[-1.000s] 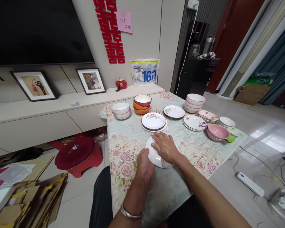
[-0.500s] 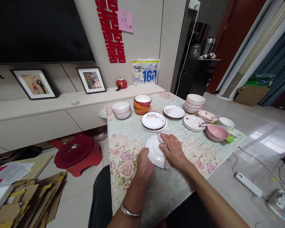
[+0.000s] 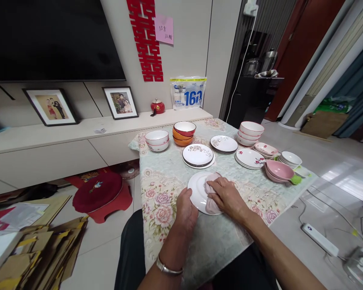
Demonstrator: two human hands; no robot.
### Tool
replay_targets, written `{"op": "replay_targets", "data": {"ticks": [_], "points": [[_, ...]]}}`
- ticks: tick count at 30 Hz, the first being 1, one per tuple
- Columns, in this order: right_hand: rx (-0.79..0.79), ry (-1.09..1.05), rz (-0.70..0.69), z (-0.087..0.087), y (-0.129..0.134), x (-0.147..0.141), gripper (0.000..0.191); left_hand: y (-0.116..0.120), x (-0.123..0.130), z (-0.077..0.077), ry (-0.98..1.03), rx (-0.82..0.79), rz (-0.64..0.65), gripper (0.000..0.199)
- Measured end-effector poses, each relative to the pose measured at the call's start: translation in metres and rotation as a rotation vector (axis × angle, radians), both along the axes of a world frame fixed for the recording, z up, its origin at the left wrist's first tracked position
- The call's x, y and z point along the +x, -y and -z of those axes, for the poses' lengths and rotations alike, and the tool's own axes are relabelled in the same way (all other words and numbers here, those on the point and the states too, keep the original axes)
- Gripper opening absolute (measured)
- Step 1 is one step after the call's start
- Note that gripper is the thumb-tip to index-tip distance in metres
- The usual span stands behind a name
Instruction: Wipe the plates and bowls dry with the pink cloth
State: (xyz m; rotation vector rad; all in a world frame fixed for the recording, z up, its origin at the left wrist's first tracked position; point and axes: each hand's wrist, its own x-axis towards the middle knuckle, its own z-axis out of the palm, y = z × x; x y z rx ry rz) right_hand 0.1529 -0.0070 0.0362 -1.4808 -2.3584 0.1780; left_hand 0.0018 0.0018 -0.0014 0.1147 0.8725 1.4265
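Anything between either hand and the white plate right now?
Right hand: yes, a pale pink cloth lies between it and the white plate, on the plate's right part. Left hand: nothing visible; it holds the rim directly.

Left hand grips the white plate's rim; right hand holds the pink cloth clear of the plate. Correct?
Not quite: the head view shows the pink cloth against the white plate, not clear of it. The left hand does grip the plate's rim, and the right hand does hold the cloth.
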Motion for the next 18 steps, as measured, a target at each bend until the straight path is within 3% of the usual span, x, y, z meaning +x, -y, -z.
{"op": "replay_targets", "data": {"ticks": [2, 5, 10, 14, 18], "points": [[-0.074, -0.034, -0.034, -0.011, 0.003, -0.003, 0.022, 0.0, 0.0, 0.0, 0.002, 0.005, 0.009, 0.024], [-0.193, -0.164, -0.063, -0.021, 0.004, -0.009, 0.029, 0.0, 0.0, 0.0, 0.01, 0.014, 0.023, 0.025], [-0.04, -0.043, 0.196, -0.003, -0.015, -0.027, 0.022, 0.001, -0.001, -0.001, 0.018, 0.042, 0.03, 0.02], [0.021, -0.024, 0.171, 0.012, -0.039, -0.033, 0.038, 0.002, -0.001, -0.001, 0.02, 0.031, 0.026, 0.019], [-0.015, -0.016, 0.192, 0.01, -0.058, -0.025, 0.034, 0.001, -0.002, -0.001, 0.021, 0.011, 0.019, 0.017]]}}
